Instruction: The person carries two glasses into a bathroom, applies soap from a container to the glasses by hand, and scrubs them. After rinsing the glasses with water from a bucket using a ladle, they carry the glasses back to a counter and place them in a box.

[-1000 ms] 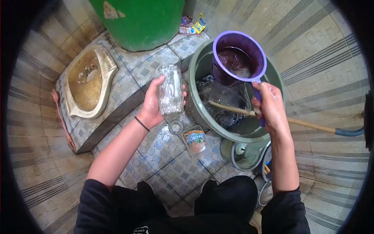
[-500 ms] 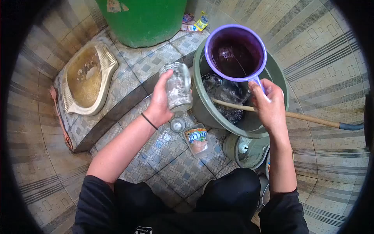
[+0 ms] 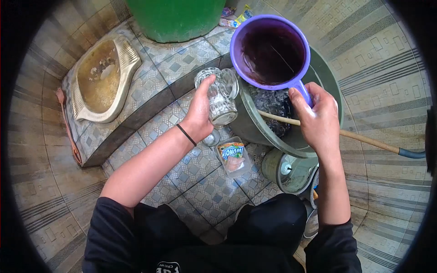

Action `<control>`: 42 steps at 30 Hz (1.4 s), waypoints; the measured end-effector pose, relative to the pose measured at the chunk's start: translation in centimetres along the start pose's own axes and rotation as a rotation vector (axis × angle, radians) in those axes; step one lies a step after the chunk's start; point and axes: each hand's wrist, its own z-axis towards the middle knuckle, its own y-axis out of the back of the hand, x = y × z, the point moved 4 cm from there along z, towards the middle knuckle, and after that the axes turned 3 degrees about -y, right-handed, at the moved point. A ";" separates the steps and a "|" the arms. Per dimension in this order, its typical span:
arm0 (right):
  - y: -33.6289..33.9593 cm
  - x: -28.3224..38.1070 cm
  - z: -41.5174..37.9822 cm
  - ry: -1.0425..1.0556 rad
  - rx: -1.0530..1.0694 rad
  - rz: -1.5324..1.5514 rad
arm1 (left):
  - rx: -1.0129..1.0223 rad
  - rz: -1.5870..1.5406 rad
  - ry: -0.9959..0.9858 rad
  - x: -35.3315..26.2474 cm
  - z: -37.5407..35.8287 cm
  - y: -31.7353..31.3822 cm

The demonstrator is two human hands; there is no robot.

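Note:
My left hand (image 3: 199, 111) is closed round a wet, clear glass mug (image 3: 218, 104), held tilted beside the big tub's left rim. In my right hand (image 3: 320, 116) is the handle of a purple water dipper (image 3: 268, 86), its dark hollow facing me. The dipper hangs over the large grey-green tub (image 3: 255, 120), which has rippling water in it. Below the mug, a small clear glass (image 3: 211, 138) stands on the tiles, partly hidden by my left hand. Next to it lies a clear plastic container (image 3: 243, 168) with a soap packet (image 3: 232, 150) and a pinkish lump inside.
A wooden stick (image 3: 364, 139) with a dark grip slants across the tub. A smaller bucket (image 3: 271, 166) stands below it. At left, a squat toilet (image 3: 128, 68) is set in a raised tiled ledge (image 3: 159, 68). Behind are a green barrel (image 3: 180, 20) and wrappers (image 3: 230, 22).
The glass mug has moved right, nearer the dipper, and turned slightly. The dipper has shifted a little up and left in view. Both hands keep their holds.

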 end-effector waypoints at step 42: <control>-0.9 1.0 -1.4 0.199 -0.045 -0.187 | 0.227 1.073 -0.667 -0.4 1.0 4.1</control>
